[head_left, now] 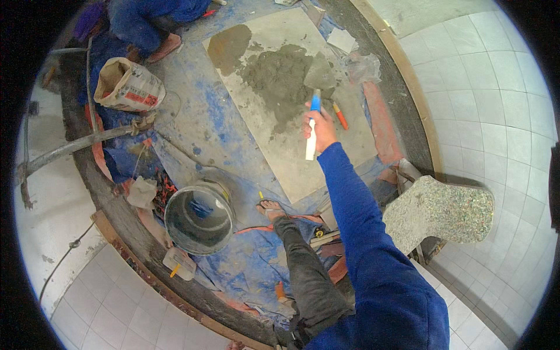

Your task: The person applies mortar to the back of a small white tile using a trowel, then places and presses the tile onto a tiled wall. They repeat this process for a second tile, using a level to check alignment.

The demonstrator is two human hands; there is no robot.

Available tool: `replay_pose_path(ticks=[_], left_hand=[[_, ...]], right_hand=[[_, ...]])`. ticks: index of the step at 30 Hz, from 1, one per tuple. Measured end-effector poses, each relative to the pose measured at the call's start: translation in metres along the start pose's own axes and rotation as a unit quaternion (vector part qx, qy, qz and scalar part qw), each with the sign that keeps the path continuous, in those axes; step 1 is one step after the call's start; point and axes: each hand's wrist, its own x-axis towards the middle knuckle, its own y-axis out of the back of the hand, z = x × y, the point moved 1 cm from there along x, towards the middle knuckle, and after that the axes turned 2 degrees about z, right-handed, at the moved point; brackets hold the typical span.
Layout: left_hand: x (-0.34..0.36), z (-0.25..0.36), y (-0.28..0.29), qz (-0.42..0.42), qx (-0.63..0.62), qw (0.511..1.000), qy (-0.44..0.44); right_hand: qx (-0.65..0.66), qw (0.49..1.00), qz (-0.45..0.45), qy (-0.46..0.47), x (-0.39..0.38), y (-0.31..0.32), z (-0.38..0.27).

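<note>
In my right hand [321, 129] is a trowel with a blue and white handle [315, 104], my fingers wrapped round its grip. Beyond the handle, a flat grey blade [320, 71] lies at the right side of a heap of wet grey mortar [277, 76]. The mortar is spread on a large pale board [256, 137]. Just right of my hand lies an orange-red handle with a yellow tip [340, 116]. A small skin-coloured patch [235, 346] at the lower edge may be part of my left hand; its fingers cannot be made out.
A black bucket [175, 219] stands left of my foot [270, 209]. Farther left are an opened bag-like container [131, 87] and a bent grey pipe [87, 142]. Another person in blue [140, 23] is at the far left. A speckled stool top [446, 211] stands by the right tiled wall [490, 111].
</note>
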Motion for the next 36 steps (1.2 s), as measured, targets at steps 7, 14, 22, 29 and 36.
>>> replay_pose_path(ticks=[7,14,22,29,36], left_hand=[[0.010,0.070,-0.040,-0.006,-0.007,0.999,-0.033],[0.038,0.013,-0.055,-0.023,-0.021,0.998,0.053],[0.020,-0.086,0.009,-0.049,-0.030,0.989,0.137],[0.020,-0.081,0.017,-0.030,-0.043,0.988,0.145],[0.042,-0.070,0.003,-0.046,-0.054,0.991,0.117]], right_hand=[[-0.408,0.894,0.185,0.010,0.010,0.020,0.002],[-0.561,0.818,0.123,-0.034,0.140,0.097,0.070],[-0.766,0.643,-0.006,0.009,0.227,0.109,0.085],[-0.665,0.741,0.070,-0.055,0.235,0.099,0.074],[-0.402,0.907,0.120,0.031,0.130,0.061,0.068]])
